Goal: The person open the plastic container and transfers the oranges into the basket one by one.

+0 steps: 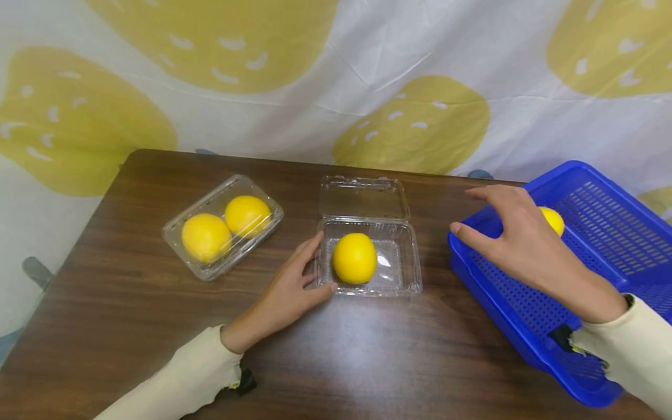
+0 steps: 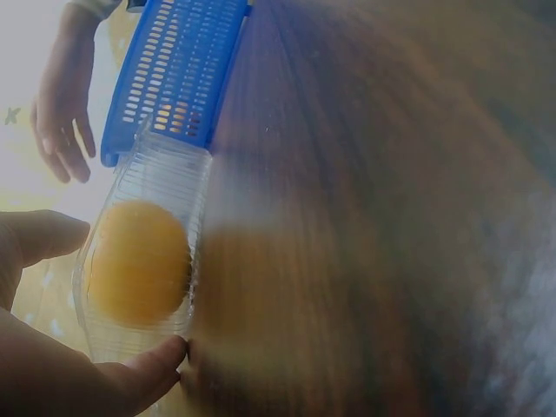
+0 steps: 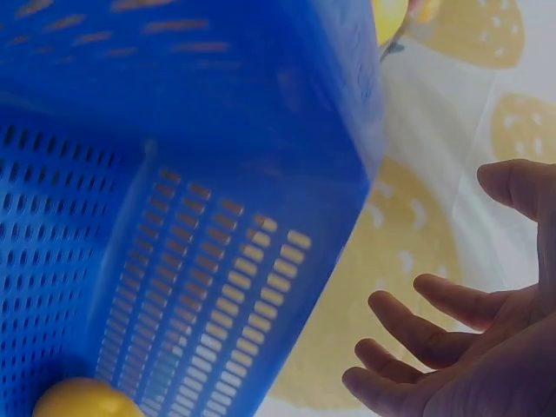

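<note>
An open clear plastic clamshell box (image 1: 391, 283) holds one round yellow fruit (image 1: 354, 258), its lid (image 1: 362, 198) folded back toward the wall. At the box's left side is my left hand (image 1: 286, 291), fingers spread along the edge and thumb tip at the near corner. Over the left rim of a blue plastic basket (image 1: 504, 315) hovers my right hand (image 1: 530, 245), thumb and fingers apart and holding nothing. Another yellow fruit (image 1: 553, 221) lies in the basket, partly hidden behind that hand; the right wrist view shows this fruit (image 3: 87, 400) at its lower edge.
To the left stands a closed clear box (image 1: 173, 230) with two yellow fruits (image 1: 206, 237) inside. Everything rests on a dark wooden table (image 1: 336, 361). Behind it hangs a white cloth (image 1: 378, 52) with large yellow shapes. The basket's tall sides border the right of the table.
</note>
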`<state>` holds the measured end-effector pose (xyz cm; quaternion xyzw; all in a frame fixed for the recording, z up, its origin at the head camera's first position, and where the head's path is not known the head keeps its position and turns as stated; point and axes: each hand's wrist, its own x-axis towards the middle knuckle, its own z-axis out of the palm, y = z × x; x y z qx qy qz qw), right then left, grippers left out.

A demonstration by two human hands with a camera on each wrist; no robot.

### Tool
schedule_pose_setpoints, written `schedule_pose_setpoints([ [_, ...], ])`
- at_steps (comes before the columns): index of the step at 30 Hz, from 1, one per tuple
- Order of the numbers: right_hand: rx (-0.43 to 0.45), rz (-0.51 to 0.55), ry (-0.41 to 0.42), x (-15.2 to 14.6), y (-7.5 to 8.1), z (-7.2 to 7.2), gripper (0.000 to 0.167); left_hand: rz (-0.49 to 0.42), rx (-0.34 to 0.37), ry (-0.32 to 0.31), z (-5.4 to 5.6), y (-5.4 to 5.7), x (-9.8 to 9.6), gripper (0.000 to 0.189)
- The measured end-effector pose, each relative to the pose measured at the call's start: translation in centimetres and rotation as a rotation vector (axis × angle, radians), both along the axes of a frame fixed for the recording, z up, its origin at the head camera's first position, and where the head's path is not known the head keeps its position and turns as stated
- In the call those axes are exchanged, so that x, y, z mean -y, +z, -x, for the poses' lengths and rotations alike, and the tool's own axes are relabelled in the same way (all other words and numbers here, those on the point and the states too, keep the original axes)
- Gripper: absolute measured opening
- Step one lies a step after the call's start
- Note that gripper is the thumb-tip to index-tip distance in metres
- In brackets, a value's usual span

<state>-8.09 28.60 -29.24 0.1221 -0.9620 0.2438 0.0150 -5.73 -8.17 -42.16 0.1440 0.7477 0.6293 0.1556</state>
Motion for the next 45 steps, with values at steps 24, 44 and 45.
schedule_pose_setpoints([
  [24, 0.023, -0.046, 0.208, 7.3, -2.0, -0.4, 0.065, -0.016, -0.008, 0.004, 0.2, -0.2, 0.1, 0.098],
  [44, 0.004, -0.107, 0.345, 9.8, -6.5, 0.1, 0.077, -0.011, -0.009, 0.003, 0.0, -0.1, 0.0, 0.097],
  [45, 0.002, -0.112, 0.35, 9.9, -6.7, 0.0, 0.078, -0.01, -0.009, 0.002, 0.0, -0.2, 0.0, 0.097],
])
